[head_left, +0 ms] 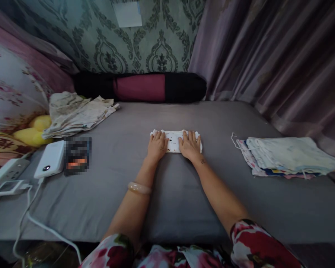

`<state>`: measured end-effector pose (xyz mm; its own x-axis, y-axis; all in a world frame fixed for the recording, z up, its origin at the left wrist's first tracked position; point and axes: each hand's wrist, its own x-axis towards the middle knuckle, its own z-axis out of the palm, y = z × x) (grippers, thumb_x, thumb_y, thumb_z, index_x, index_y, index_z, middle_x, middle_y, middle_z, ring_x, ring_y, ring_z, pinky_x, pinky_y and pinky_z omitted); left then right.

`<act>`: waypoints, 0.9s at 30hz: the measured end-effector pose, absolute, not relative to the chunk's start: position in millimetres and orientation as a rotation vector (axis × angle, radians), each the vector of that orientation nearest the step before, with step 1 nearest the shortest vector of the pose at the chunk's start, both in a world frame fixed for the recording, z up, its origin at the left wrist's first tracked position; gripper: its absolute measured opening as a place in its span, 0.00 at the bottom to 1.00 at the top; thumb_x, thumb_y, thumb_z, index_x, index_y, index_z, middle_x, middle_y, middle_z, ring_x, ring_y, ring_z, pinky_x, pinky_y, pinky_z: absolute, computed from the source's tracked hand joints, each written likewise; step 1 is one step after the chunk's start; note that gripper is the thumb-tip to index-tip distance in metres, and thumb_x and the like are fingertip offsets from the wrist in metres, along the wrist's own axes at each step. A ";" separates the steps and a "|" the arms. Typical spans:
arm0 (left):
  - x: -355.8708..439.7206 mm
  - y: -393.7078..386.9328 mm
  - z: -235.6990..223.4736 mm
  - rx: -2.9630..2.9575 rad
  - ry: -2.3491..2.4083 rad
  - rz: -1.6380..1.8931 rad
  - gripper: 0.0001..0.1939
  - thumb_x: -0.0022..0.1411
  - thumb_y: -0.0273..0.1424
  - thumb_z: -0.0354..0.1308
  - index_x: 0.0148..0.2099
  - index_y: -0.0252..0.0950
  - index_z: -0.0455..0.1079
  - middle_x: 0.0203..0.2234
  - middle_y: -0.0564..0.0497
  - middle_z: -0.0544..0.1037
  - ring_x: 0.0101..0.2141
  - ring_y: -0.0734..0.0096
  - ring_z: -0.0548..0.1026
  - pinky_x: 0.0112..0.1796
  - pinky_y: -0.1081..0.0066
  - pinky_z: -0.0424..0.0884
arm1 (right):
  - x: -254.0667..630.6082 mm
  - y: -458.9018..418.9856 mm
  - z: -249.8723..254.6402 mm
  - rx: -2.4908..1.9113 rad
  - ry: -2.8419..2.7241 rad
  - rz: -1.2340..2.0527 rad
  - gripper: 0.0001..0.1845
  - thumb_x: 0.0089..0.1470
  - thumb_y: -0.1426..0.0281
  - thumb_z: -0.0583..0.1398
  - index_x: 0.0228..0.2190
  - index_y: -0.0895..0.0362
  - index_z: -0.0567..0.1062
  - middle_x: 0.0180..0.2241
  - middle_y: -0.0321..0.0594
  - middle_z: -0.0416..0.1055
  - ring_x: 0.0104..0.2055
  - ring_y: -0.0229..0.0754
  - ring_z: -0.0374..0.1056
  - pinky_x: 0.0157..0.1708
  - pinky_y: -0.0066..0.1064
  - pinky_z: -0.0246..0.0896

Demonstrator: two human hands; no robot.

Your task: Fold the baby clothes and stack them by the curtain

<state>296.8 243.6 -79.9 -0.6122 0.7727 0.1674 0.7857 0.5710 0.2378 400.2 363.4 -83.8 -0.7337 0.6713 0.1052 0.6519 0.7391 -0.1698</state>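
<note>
Both hands lie palm-down, fingers extended and slightly spread, thumbs turned toward each other but apart; left hand (157, 144) covers the left end and right hand (190, 144) the right end of a folded white cloth (173, 141). Neither hand is closed around anything; contact is flat, from above. Both forearms reach forward from the lower edge and slant inward, short floral sleeves near the elbows. Cloth sits near the middle of a grey sheet (123, 152), smooth-looking with faint creases. Behind the sheet, right: mauve curtain (262, 56), hanging in long soft folds. Far wall: green-grey wallpaper (97, 37), dark damask motifs. Along the foot of the wall: long rounded bolster (139, 87), black with a maroon middle band. Right side: stack of folded fabrics (293, 154), pale on top, coloured edges showing beneath, a thin cord looping off its left corner. Left side: rumpled pile of off-white fabric (78, 115), layered and loose-edged, beside a rounded yellow object (41, 126). Nearer, left: white power strip (9, 173) and a glossy white boxy device (49, 160) with rounded corners, white cable attached. Folded cloth itself: compact, roughly rectangular, small dark specks. Smallest: pale, polished-looking bangle (139, 188) around the left forearm.
</note>
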 end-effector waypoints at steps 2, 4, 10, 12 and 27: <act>297.5 243.7 -80.6 -1.369 -2.790 -0.380 0.25 0.71 0.36 0.37 0.63 0.28 0.59 0.64 0.38 0.60 0.64 0.57 0.56 0.64 0.55 0.48 | 400.4 364.9 -86.5 -1.101 -2.816 0.196 0.32 0.66 0.59 0.40 0.65 0.63 0.54 0.66 0.56 0.48 0.69 0.57 0.40 0.64 0.54 0.30; 297.9 243.9 -81.6 -1.372 -2.802 -0.353 0.26 0.71 0.36 0.37 0.64 0.29 0.58 0.64 0.38 0.59 0.64 0.57 0.56 0.64 0.54 0.47 | 400.3 364.7 -88.1 -1.111 -2.820 0.193 0.32 0.66 0.59 0.40 0.65 0.63 0.54 0.66 0.55 0.48 0.69 0.57 0.40 0.64 0.54 0.29; 294.5 242.2 -85.2 -1.359 -2.768 -0.456 0.25 0.71 0.37 0.38 0.63 0.32 0.61 0.63 0.39 0.61 0.64 0.57 0.57 0.63 0.53 0.49 | 400.9 365.0 -84.7 -1.103 -2.802 0.238 0.32 0.66 0.59 0.40 0.64 0.63 0.55 0.66 0.55 0.49 0.68 0.56 0.41 0.64 0.54 0.30; 291.7 241.3 -87.8 -1.316 -2.771 -0.501 0.25 0.71 0.37 0.38 0.63 0.31 0.60 0.63 0.38 0.62 0.64 0.56 0.57 0.63 0.54 0.50 | 402.3 368.7 -83.7 -1.116 -2.765 0.230 0.33 0.66 0.59 0.40 0.64 0.65 0.56 0.66 0.57 0.49 0.69 0.56 0.41 0.64 0.54 0.30; 280.7 245.9 -85.1 -1.279 -2.748 -0.310 0.23 0.70 0.38 0.38 0.56 0.31 0.67 0.56 0.36 0.70 0.58 0.51 0.65 0.59 0.47 0.53 | 406.7 388.9 -80.1 -1.130 -2.772 0.205 0.30 0.66 0.61 0.44 0.57 0.71 0.64 0.61 0.60 0.60 0.64 0.57 0.51 0.59 0.44 0.48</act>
<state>280.7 245.9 -85.1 -0.6437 0.7460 0.1708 0.7653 0.6275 0.1435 406.7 388.9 -80.1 -0.7078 0.7020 0.0784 0.6829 0.7084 -0.1783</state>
